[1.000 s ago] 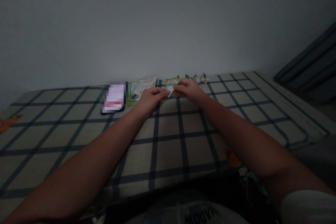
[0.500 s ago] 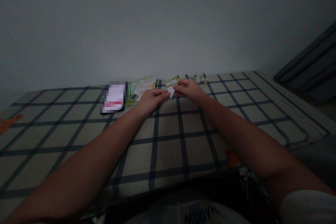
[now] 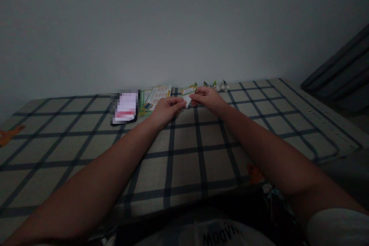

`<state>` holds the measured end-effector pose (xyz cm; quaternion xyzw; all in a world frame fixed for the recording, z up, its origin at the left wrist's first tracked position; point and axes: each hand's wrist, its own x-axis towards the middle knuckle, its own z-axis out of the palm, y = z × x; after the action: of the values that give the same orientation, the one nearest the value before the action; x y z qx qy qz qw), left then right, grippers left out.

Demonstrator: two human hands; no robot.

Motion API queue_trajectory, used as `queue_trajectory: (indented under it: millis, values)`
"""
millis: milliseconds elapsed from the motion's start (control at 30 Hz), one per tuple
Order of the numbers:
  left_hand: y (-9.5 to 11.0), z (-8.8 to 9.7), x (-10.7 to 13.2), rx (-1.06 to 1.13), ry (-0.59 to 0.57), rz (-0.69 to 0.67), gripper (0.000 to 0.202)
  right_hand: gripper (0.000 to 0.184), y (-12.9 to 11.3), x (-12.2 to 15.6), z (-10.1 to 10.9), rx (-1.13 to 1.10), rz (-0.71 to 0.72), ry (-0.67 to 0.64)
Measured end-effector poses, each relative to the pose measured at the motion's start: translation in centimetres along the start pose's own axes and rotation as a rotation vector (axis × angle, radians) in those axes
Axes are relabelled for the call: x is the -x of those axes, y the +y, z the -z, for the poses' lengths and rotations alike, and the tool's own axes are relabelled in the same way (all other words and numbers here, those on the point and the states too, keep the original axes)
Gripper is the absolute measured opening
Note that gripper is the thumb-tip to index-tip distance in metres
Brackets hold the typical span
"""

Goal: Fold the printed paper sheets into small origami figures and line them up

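Both my arms reach forward over a checked bed sheet [image 3: 184, 153] in dim light. My left hand [image 3: 165, 109] and my right hand [image 3: 208, 98] meet at a small piece of printed paper [image 3: 188, 93], green and white, and both pinch it with closed fingers. The paper is held just above the sheet, tilted, its white lower corner between my fingertips. A few folded paper pieces [image 3: 215, 84] lie in a row just beyond my right hand, near the wall.
A phone with a lit screen [image 3: 125, 107] lies left of my left hand. Printed leaflets [image 3: 154, 97] are spread between the phone and the hands. A plain wall rises behind the bed. A dark slatted object [image 3: 340, 73] stands at the right.
The small paper has tilted and folded a little between my fingers; both hands stay in nearly the same place.
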<state>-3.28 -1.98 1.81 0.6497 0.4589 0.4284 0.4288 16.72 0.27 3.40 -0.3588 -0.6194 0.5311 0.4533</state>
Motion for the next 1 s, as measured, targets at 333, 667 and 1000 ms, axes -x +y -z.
queue_trajectory:
  millis: [333, 667, 1000]
  values:
    - [-0.66, 0.00, -0.28, -0.029, 0.033, 0.029, 0.036, 0.017, 0.21, -0.31, 0.17, 0.095, 0.030, 0.001]
    - [0.10, -0.19, 0.00, 0.001, 0.116, -0.029, 0.037, 0.024, -0.09, -0.09, 0.14, 0.142, 0.043, -0.016]
    - [-0.87, -0.06, -0.46, 0.120, 0.068, -0.016, 0.038, 0.028, 0.02, -0.05, -0.01, 0.030, 0.012, -0.031]
